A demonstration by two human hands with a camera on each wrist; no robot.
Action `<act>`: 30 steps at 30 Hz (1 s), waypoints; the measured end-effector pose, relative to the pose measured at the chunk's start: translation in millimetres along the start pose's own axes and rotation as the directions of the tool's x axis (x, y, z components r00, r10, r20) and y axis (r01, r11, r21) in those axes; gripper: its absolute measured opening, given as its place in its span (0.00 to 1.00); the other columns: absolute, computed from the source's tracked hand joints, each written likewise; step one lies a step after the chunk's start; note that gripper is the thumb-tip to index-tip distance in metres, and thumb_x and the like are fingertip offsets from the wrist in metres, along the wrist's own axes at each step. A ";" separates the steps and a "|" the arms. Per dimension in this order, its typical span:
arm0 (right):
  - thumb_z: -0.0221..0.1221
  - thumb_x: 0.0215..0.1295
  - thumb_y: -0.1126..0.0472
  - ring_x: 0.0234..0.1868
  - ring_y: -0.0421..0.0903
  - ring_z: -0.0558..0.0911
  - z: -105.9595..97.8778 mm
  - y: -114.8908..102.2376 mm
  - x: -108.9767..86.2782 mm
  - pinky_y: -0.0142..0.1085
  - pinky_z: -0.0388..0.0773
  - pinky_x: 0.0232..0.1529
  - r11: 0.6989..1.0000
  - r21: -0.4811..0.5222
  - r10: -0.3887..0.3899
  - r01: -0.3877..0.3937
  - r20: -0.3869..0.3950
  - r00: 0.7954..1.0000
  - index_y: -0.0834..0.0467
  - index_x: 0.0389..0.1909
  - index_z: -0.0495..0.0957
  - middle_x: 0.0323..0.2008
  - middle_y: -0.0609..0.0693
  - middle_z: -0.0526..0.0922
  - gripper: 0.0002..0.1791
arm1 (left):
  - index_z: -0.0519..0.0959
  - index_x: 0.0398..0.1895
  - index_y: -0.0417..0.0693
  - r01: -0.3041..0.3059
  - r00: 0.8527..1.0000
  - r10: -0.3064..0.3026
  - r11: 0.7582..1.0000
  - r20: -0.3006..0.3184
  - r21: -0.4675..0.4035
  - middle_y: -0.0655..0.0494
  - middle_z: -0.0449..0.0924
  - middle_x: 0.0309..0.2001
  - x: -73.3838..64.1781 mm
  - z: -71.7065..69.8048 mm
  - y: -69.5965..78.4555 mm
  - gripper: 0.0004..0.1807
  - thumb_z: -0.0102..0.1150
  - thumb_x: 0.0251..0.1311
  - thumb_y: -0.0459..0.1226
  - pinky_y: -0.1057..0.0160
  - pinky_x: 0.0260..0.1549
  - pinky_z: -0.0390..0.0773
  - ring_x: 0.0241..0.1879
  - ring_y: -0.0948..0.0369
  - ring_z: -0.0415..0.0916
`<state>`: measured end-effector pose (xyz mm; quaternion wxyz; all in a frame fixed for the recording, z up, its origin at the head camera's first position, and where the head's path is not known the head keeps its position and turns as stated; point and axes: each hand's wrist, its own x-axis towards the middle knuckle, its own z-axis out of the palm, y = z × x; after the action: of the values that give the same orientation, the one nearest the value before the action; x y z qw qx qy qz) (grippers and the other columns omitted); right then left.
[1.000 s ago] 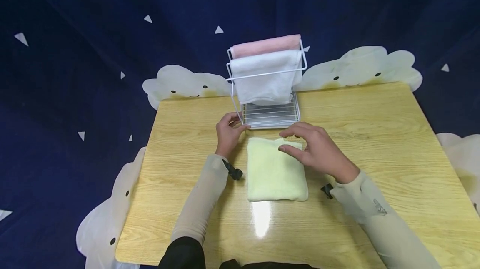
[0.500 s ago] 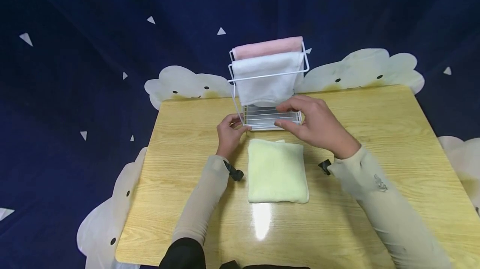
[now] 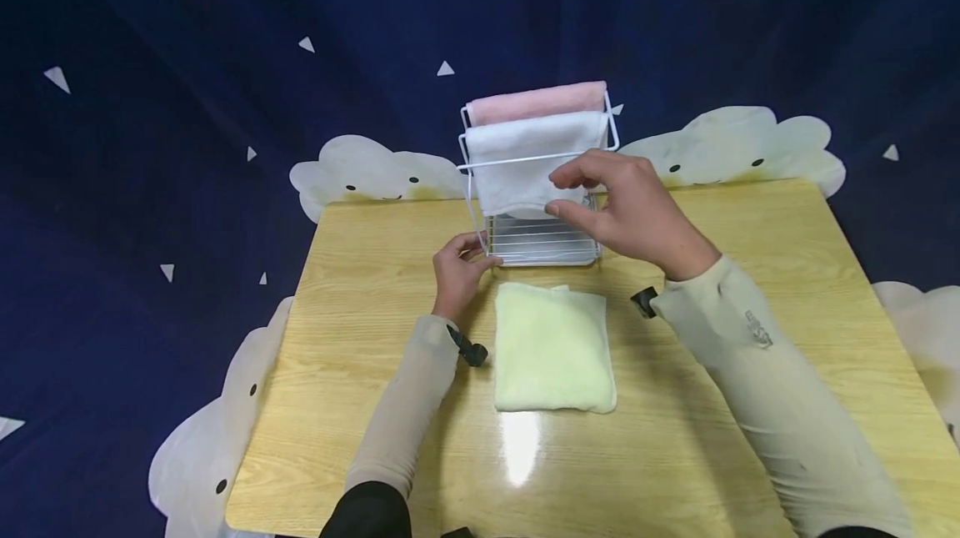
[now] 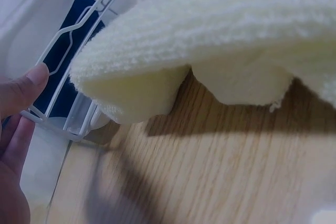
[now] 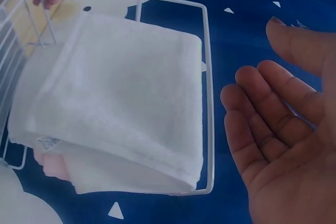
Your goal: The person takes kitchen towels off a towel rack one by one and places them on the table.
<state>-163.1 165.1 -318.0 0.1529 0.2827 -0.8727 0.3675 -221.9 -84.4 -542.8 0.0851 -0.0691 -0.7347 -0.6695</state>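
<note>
A white wire towel rack [image 3: 517,160] stands at the back of the table. A folded pink towel [image 3: 540,103] hangs over its rear bar, and a white towel [image 3: 525,179] over the bar in front of that. My left hand [image 3: 456,275] pinches the rack's front left corner near the base, thumb and fingers about the wire. Raised before the front bar, my right hand [image 3: 637,208] holds nothing; its fingers are loosely bent and the thumb is apart. In the right wrist view, the hand is clear of the white towel [image 5: 126,82]. A folded pale yellow towel [image 3: 555,350] lies in front of the rack.
The wooden table [image 3: 360,271] has white cloud-shaped panels [image 3: 727,142] along its back edge. Behind hangs a dark blue curtain [image 3: 375,12] with white triangles. The rack's base holds a slatted tray [image 3: 543,246].
My right hand has moved up and away from above the yellow towel, past the rack's base, to the front bar. My left hand stays at the rack's corner.
</note>
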 end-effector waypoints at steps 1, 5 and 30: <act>0.72 0.60 0.62 0.40 0.46 0.80 -0.3 0.2 2.0 0.41 0.80 0.44 1.000 0.002 0.000 0.000 -0.004 1.000 0.61 0.46 0.85 0.41 0.51 0.86 0.14 | 0.81 0.46 0.27 0.010 1.000 -0.010 1.000 -0.004 -0.002 0.36 0.83 0.47 -0.3 -0.1 -0.1 0.25 0.78 0.39 0.20 0.65 0.45 0.88 0.45 0.41 0.83; 0.72 0.60 0.63 0.40 0.46 0.80 -2.1 0.4 11.5 0.40 0.80 0.44 1.000 0.029 -0.007 0.008 -0.026 1.000 0.61 0.45 0.85 0.41 0.52 0.86 0.13 | 0.81 0.46 0.26 0.007 1.000 -0.007 1.000 -0.002 -0.012 0.34 0.82 0.48 0.3 0.1 0.1 0.26 0.78 0.40 0.20 0.64 0.45 0.88 0.46 0.40 0.82; 0.68 0.66 0.56 0.46 0.49 0.79 -5.4 11.2 71.2 0.43 0.80 0.55 0.973 0.007 0.228 -0.229 0.052 0.972 0.61 0.49 0.84 0.46 0.52 0.84 0.16 | 0.80 0.47 0.23 -0.006 1.000 0.006 0.999 -0.002 -0.047 0.30 0.81 0.49 -1.5 -0.7 -2.8 0.26 0.77 0.41 0.19 0.64 0.43 0.88 0.46 0.38 0.82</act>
<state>-226.0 148.2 -286.8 0.0856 0.1907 -0.9005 0.3812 -221.0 -85.4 -545.8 0.0861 -0.0728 -0.7185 -0.6863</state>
